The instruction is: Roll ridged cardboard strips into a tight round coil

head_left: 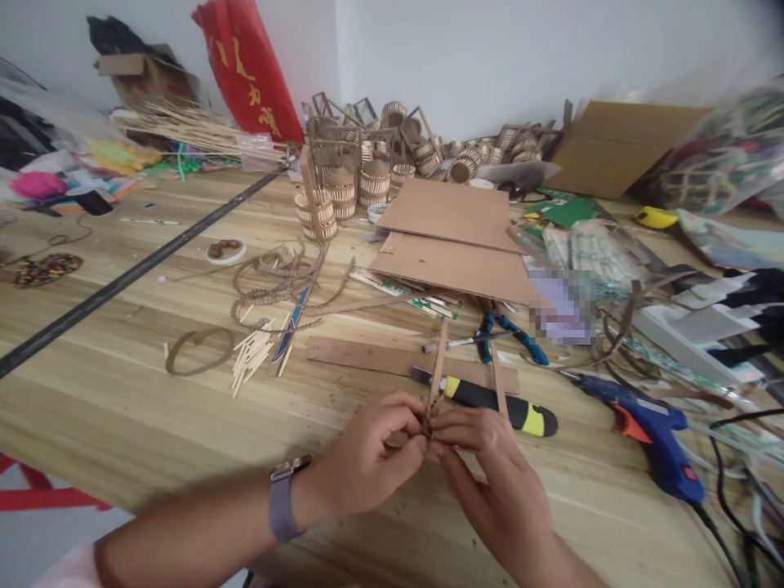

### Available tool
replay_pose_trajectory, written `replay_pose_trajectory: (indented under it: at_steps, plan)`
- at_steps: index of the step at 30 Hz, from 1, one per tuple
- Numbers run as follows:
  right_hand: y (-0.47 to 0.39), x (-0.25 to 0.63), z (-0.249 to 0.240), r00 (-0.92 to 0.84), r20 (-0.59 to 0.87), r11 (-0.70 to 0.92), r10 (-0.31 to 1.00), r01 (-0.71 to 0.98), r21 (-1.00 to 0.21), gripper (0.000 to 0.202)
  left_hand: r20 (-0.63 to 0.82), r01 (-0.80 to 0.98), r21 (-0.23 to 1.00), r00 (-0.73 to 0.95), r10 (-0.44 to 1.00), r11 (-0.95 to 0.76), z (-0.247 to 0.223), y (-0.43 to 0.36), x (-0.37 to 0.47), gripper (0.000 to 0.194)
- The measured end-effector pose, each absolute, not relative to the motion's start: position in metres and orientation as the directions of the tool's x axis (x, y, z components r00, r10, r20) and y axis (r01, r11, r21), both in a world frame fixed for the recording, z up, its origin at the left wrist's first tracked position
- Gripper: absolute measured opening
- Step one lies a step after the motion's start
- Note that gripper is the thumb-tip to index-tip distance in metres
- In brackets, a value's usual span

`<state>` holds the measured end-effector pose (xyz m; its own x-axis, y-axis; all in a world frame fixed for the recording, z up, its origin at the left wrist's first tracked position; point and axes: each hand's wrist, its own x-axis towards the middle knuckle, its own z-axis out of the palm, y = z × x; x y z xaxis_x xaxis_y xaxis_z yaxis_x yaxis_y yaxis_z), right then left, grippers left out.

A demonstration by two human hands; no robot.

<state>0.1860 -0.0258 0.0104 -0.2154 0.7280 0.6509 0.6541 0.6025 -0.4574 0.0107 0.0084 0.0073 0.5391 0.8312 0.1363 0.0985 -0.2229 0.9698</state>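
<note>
My left hand (385, 445), with a watch on its wrist, pinches a small brown piece between thumb and forefinger. My right hand (493, 465) meets it there, its fingertips closed on the same piece. A dark braided band shows just above the fingertips, and a flat brown strip (438, 359) stands up from it. Another flat strip (499, 380) rises behind my right fingers. Most of the held piece is hidden by my fingers. Just beyond lies a black and yellow utility knife (490, 403), its blade end toward the left.
A blue glue gun (649, 433) lies at right with its cord. Blue-handled pliers (520, 335) and cardboard sheets (450, 261) lie ahead. Short sticks (252, 355), a blue knife-like strip (298, 314) and curled bands (269, 273) are left. Small wooden buckets (375, 181) crowd the back.
</note>
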Motion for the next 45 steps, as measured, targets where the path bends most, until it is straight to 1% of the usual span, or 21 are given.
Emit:
replay_pose_trajectory:
  at_steps: [2, 4, 8, 10, 12, 14, 17, 20, 24, 27, 30, 35, 37, 39, 42, 45]
  plan:
    - [-0.027, 0.186, 0.011, -0.176, 0.628, 0.571, 0.758, 0.644, -0.509, 0.01, 0.147, 0.098, 0.967, 0.539, 0.829, -0.235, 0.009, 0.008, 0.011, 0.016]
    - [-0.027, 0.186, 0.011, -0.112, 0.582, 0.515, 0.805, 0.62, -0.592, 0.009, 0.148, 0.1, 0.966, 0.546, 0.825, -0.24, 0.01, 0.008, 0.011, 0.017]
    - [-0.026, 0.188, 0.011, 0.054, 0.451, 0.373, 0.891, 0.479, -0.794, 0.009, 0.147, 0.115, 0.96, 0.573, 0.807, -0.256, 0.012, 0.008, 0.01, 0.016]
    - [-0.026, 0.188, 0.01, 0.092, 0.425, 0.351, 0.901, 0.424, -0.835, 0.011, 0.132, 0.115, 0.964, 0.583, 0.802, -0.242, 0.012, 0.008, 0.009, 0.014]
    - [-0.027, 0.187, 0.01, 0.072, 0.435, 0.368, 0.898, 0.421, -0.829, 0.011, 0.097, 0.099, 0.976, 0.594, 0.799, -0.193, 0.012, 0.009, 0.009, 0.01]
    - [-0.029, 0.186, 0.01, 0.018, 0.474, 0.417, 0.88, 0.45, -0.79, 0.009, 0.029, 0.084, 0.991, 0.601, 0.799, -0.1, 0.011, 0.009, 0.01, 0.01]
    - [-0.032, 0.184, 0.011, -0.074, 0.557, 0.515, 0.827, 0.497, -0.699, 0.008, -0.048, 0.074, 0.997, 0.597, 0.801, 0.005, 0.007, 0.01, 0.01, 0.023]
    - [-0.03, 0.184, 0.012, -0.121, 0.581, 0.544, 0.805, 0.541, -0.641, 0.007, -0.034, 0.078, 0.997, 0.595, 0.803, -0.016, 0.005, 0.01, 0.01, 0.03]
    - [-0.026, 0.184, 0.012, -0.166, 0.598, 0.568, 0.784, 0.579, -0.585, 0.002, 0.0, 0.105, 0.992, 0.582, 0.813, -0.075, 0.006, 0.011, 0.01, 0.024]
    - [-0.027, 0.184, 0.011, -0.178, 0.595, 0.571, 0.784, 0.584, -0.577, 0.011, 0.058, 0.109, 0.983, 0.577, 0.815, -0.147, 0.008, 0.011, 0.01, 0.018]
    - [-0.029, 0.183, 0.011, -0.159, 0.587, 0.551, 0.794, 0.596, -0.584, 0.012, 0.106, 0.109, 0.973, 0.573, 0.813, -0.204, 0.008, 0.01, 0.01, 0.013]
    - [-0.029, 0.182, 0.011, -0.028, 0.538, 0.468, 0.843, 0.533, -0.705, 0.009, 0.119, 0.094, 0.971, 0.61, 0.783, -0.221, 0.006, 0.007, 0.011, 0.012]
    - [-0.028, 0.182, 0.009, -0.012, 0.522, 0.452, 0.853, 0.519, -0.725, 0.009, 0.11, 0.088, 0.974, 0.615, 0.781, -0.207, 0.006, 0.007, 0.011, 0.012]
    - [-0.028, 0.184, 0.006, -0.021, 0.534, 0.46, 0.845, 0.538, -0.707, 0.009, 0.106, 0.097, 0.975, 0.594, 0.797, -0.201, 0.005, 0.008, 0.012, 0.012]
    - [-0.028, 0.19, 0.001, -0.039, 0.568, 0.475, 0.822, 0.598, -0.646, 0.009, 0.093, 0.109, 0.976, 0.567, 0.818, -0.187, 0.003, 0.008, 0.013, 0.012]
    - [-0.027, 0.198, -0.002, -0.009, 0.59, 0.463, 0.807, 0.63, -0.624, 0.012, -0.022, 0.133, 0.989, 0.525, 0.851, -0.057, -0.003, 0.009, 0.014, 0.016]
